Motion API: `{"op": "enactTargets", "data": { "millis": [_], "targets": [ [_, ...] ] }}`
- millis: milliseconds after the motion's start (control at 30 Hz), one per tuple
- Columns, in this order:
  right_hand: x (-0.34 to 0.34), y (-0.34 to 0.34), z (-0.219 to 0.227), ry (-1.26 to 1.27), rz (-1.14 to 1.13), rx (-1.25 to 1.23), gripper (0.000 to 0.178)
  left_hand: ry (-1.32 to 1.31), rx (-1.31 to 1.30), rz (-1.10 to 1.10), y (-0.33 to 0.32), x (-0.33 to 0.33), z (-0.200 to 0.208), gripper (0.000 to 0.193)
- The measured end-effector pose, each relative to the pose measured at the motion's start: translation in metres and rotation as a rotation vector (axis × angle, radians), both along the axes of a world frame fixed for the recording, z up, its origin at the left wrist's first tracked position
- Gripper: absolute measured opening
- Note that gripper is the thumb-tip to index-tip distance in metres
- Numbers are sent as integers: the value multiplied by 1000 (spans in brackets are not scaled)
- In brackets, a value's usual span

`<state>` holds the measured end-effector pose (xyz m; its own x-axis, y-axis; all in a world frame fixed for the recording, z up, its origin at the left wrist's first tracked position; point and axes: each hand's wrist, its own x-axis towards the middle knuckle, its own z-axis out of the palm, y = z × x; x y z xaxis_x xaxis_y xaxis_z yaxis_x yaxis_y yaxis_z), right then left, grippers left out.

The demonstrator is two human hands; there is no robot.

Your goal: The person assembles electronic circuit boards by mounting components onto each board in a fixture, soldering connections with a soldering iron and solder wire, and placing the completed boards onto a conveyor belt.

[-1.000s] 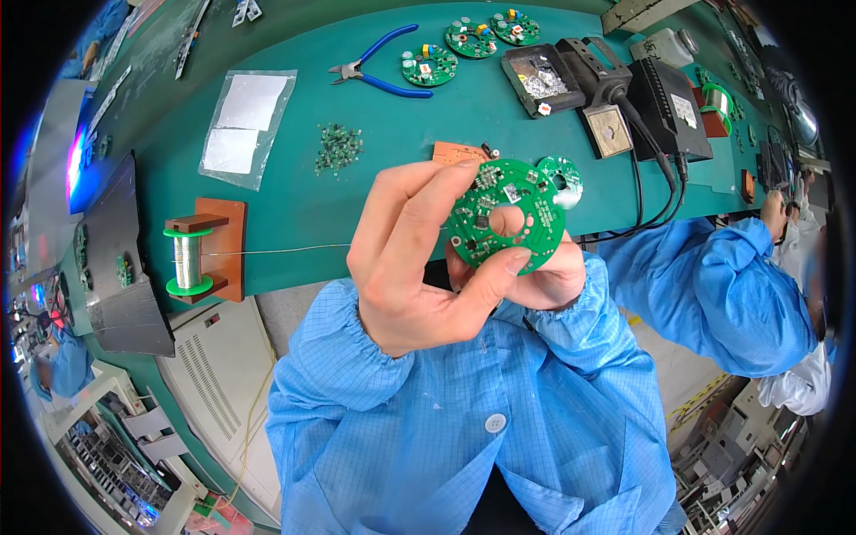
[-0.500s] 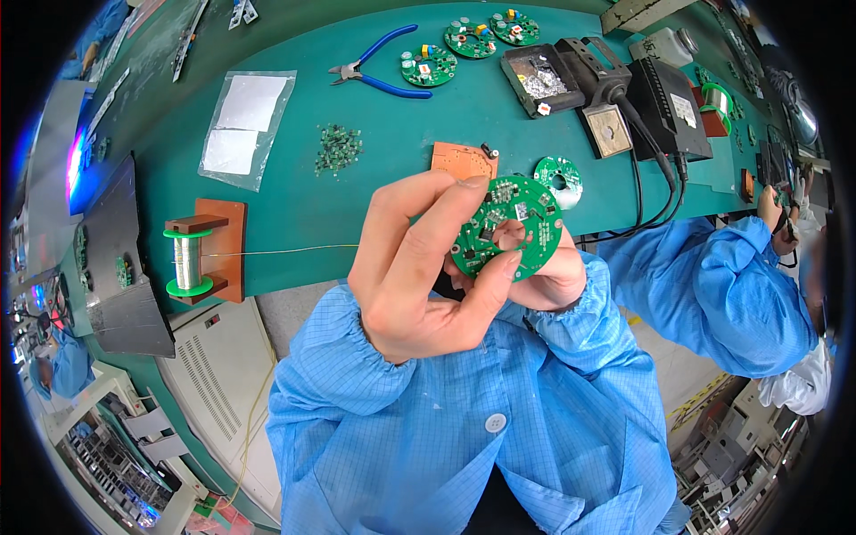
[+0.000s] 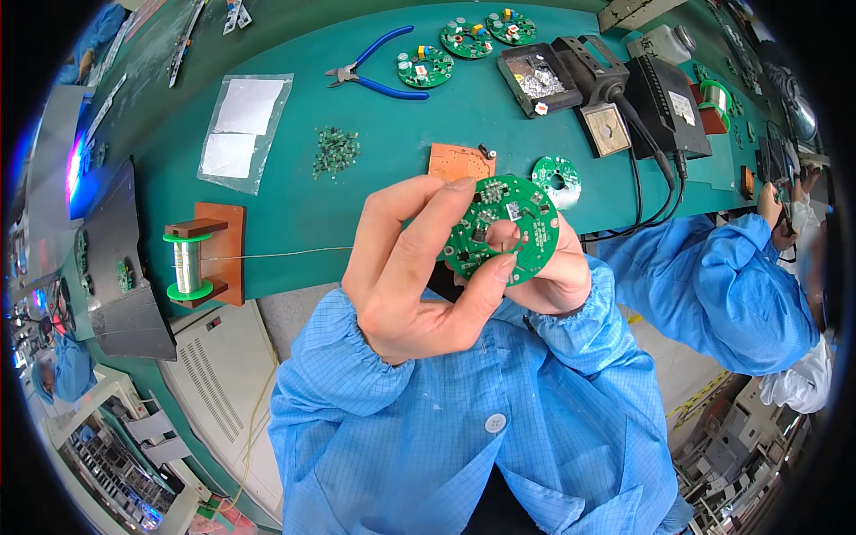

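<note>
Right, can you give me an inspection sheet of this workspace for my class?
Surface: green bench top, in use.
Work in hand: round green circuit board, held up; wire spool, its silver wire reaching toward the left grip.
Clutter: blue-handled pliers, clear bag, pile of small green parts.
Left grip: pinches the board's edge.
Right grip: behind the board, fingers mostly hidden.
Cables: black cables beside a black box.
Surroundings: another person's blue sleeve, at right.
</note>
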<state>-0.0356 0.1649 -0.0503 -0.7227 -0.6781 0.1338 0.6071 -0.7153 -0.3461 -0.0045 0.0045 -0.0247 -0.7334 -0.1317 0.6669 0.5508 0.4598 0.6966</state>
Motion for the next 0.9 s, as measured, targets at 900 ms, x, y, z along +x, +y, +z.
{"op": "enactTargets", "data": {
  "millis": [900],
  "targets": [
    [3, 5, -17, 151, 104, -67, 63, -104, 107, -33, 0, 5, -7, 50]
  ]
}}
